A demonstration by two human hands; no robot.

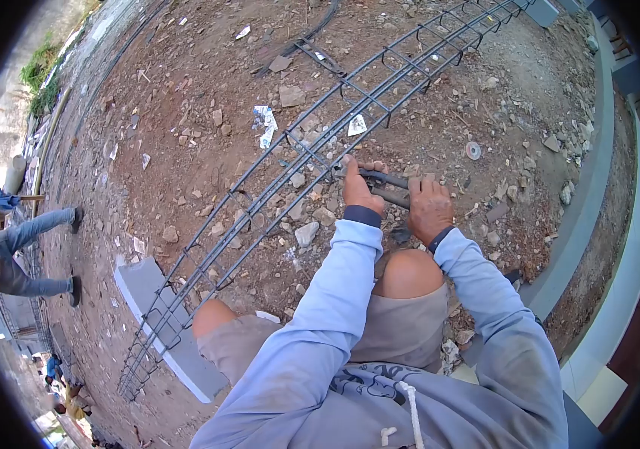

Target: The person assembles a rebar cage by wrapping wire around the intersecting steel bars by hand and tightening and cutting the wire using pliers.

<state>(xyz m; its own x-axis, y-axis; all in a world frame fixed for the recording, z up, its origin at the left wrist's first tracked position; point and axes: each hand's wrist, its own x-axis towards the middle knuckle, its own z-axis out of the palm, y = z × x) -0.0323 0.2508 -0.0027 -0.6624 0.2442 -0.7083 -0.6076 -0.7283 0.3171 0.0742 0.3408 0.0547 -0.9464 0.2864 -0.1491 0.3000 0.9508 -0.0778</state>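
A long cage of thin steel bars with square stirrups point(365, 101) runs diagonally from the lower left to the upper right. Dark long-handled pincers point(387, 179) reach its near side at mid-frame. My left hand point(361, 187) is closed near the head of the pincers, beside the bars, its thumb pointing up toward the cage. To its right, my right hand point(431, 207) has its fingers bent over the ends of the handles. The jaws are partly hidden by my left hand, and any wire there is too small to tell.
Stony soil point(208, 157) surrounds the cage. A grey slab point(140, 288) lies under its lower end. A person in jeans point(28, 232) stands at the left, with more people farther off at the lower left. A concrete kerb point(593, 202) curves along the right.
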